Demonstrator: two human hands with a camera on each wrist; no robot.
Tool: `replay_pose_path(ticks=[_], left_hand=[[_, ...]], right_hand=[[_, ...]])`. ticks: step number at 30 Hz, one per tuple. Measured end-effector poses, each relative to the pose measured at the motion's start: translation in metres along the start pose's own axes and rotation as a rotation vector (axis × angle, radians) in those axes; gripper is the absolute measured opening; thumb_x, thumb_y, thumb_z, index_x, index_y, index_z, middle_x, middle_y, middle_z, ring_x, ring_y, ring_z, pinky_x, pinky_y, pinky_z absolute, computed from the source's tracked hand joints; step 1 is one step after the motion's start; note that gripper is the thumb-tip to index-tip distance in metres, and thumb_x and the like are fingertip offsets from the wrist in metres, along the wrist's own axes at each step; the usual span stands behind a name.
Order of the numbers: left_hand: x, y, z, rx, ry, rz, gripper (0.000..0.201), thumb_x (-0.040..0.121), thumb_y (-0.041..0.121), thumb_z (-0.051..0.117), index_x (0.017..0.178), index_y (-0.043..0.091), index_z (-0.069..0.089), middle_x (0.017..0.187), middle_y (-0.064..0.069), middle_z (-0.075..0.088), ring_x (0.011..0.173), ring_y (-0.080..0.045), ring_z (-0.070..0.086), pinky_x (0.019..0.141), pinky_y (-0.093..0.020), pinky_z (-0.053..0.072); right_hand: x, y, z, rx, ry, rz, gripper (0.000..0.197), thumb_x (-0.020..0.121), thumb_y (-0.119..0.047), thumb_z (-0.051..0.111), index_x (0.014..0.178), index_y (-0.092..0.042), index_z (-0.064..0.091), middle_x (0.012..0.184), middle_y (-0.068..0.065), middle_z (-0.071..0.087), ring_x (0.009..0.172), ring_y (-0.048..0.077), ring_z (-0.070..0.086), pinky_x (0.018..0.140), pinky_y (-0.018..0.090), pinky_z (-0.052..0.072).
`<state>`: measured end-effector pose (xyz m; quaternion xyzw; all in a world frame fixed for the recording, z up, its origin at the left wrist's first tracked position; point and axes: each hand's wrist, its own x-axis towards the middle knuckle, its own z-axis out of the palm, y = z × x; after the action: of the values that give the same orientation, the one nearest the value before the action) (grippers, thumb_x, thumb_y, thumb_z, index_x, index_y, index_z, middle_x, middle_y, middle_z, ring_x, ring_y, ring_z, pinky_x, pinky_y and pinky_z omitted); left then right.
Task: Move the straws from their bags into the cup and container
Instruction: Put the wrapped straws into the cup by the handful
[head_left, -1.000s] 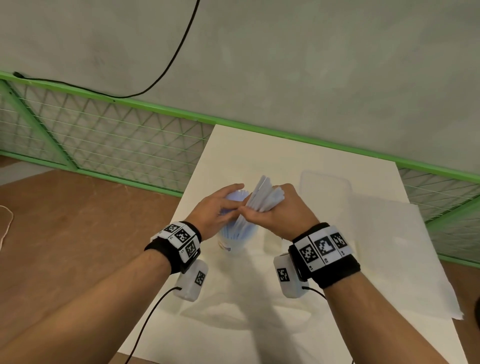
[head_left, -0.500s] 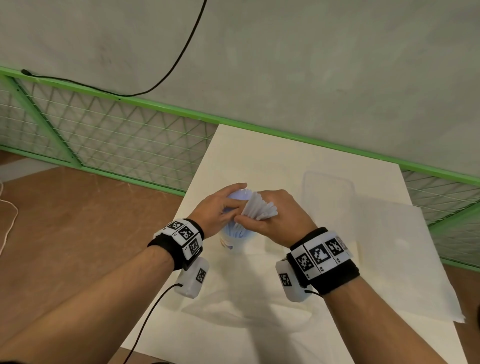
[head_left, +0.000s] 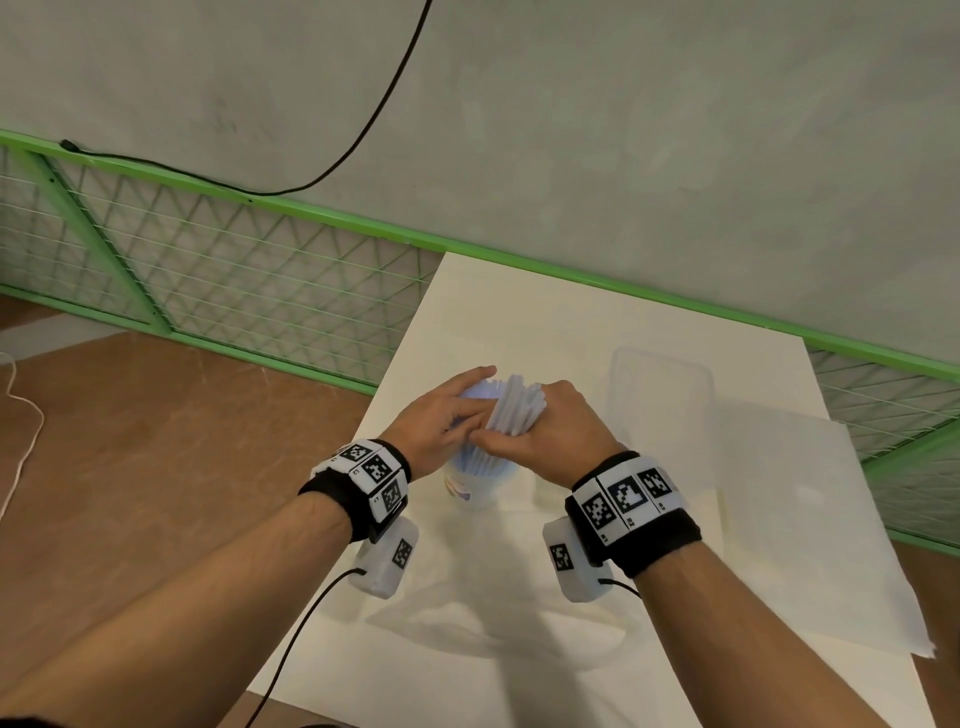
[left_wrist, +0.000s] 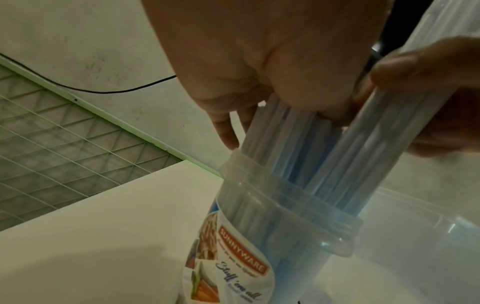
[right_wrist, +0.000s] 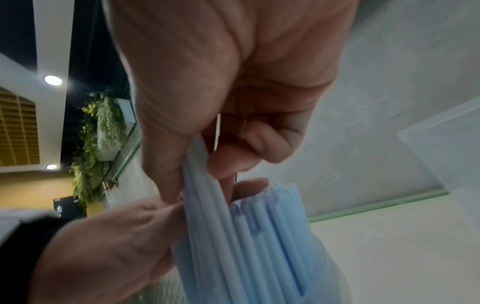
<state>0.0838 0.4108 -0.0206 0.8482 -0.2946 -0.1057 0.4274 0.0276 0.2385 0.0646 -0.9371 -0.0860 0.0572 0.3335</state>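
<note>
A clear plastic cup (head_left: 475, 488) with a printed label stands on the white table (head_left: 519, 322); in the left wrist view the cup (left_wrist: 272, 222) holds several pale blue straws (left_wrist: 298, 148). My left hand (head_left: 457, 410) wraps its thumb and fingers round the straw tops above the rim. My right hand (head_left: 545, 426) grips a bundle of straws (head_left: 511, 410) that slants down into the cup. The right wrist view shows the right hand (right_wrist: 207, 133) pinching that bundle (right_wrist: 246, 236), with the left hand (right_wrist: 116, 246) against it. A clear rectangular container (head_left: 660, 405) sits to the right.
A limp clear plastic bag (head_left: 483, 623) lies on the table in front of the cup. A flat white bag (head_left: 805, 519) lies at the right, over the table's edge. A green mesh fence (head_left: 234, 270) and a grey wall stand behind.
The bundle in my right hand has gone lower into the cup, and less of it sticks up above the hands. Both hands stay over the cup.
</note>
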Motion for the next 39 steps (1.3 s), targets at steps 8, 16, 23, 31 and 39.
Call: replay_pose_path(ticks=[8, 16, 23, 31, 39], left_hand=[[-0.035, 0.038, -0.029, -0.138, 0.247, 0.009, 0.044, 0.102, 0.037, 0.029, 0.145, 0.037, 0.038, 0.15, 0.016, 0.041, 0.137, 0.001, 0.036, 0.115, -0.023, 0.029], [-0.064, 0.045, -0.009, -0.11, 0.314, 0.116, 0.04, 0.101, 0.021, 0.046, 0.14, 0.029, 0.049, 0.136, 0.013, 0.057, 0.12, -0.001, 0.057, 0.102, -0.022, 0.044], [-0.054, 0.023, 0.016, 0.118, 0.396, 0.131, 0.038, 0.1, 0.016, 0.044, 0.136, 0.02, 0.056, 0.136, 0.01, 0.059, 0.128, -0.008, 0.052, 0.107, -0.029, 0.04], [-0.044, 0.031, 0.012, 0.222, 0.442, 0.207, 0.034, 0.098, 0.024, 0.046, 0.123, 0.014, 0.066, 0.096, 0.001, 0.074, 0.088, -0.014, 0.062, 0.089, -0.023, 0.041], [-0.04, 0.027, 0.008, 0.321, 0.435, 0.253, 0.034, 0.089, 0.013, 0.045, 0.11, 0.017, 0.071, 0.096, 0.003, 0.075, 0.084, -0.014, 0.062, 0.085, -0.026, 0.041]], right_hand=[[-0.012, 0.016, -0.001, 0.109, 0.13, -0.146, 0.057, 0.076, -0.044, 0.08, 0.126, -0.029, 0.057, 0.116, -0.017, 0.06, 0.096, 0.001, 0.056, 0.077, 0.011, 0.042], [-0.038, 0.026, 0.027, 0.073, 0.315, -0.306, 0.04, 0.1, -0.018, 0.054, 0.14, -0.019, 0.049, 0.136, -0.006, 0.058, 0.121, 0.005, 0.054, 0.101, 0.014, 0.04], [-0.027, 0.046, 0.048, -0.052, 0.572, -0.426, 0.027, 0.093, -0.016, 0.057, 0.117, -0.013, 0.07, 0.109, -0.004, 0.074, 0.097, 0.011, 0.064, 0.085, 0.029, 0.049], [-0.023, 0.049, 0.047, 0.062, 0.589, -0.221, 0.016, 0.091, -0.033, 0.062, 0.097, -0.02, 0.071, 0.091, -0.01, 0.073, 0.085, 0.017, 0.066, 0.071, 0.03, 0.051], [-0.02, 0.057, 0.065, -0.096, 0.542, -0.331, 0.007, 0.087, -0.022, 0.066, 0.084, -0.021, 0.072, 0.076, -0.008, 0.07, 0.076, 0.016, 0.062, 0.074, 0.035, 0.039]])
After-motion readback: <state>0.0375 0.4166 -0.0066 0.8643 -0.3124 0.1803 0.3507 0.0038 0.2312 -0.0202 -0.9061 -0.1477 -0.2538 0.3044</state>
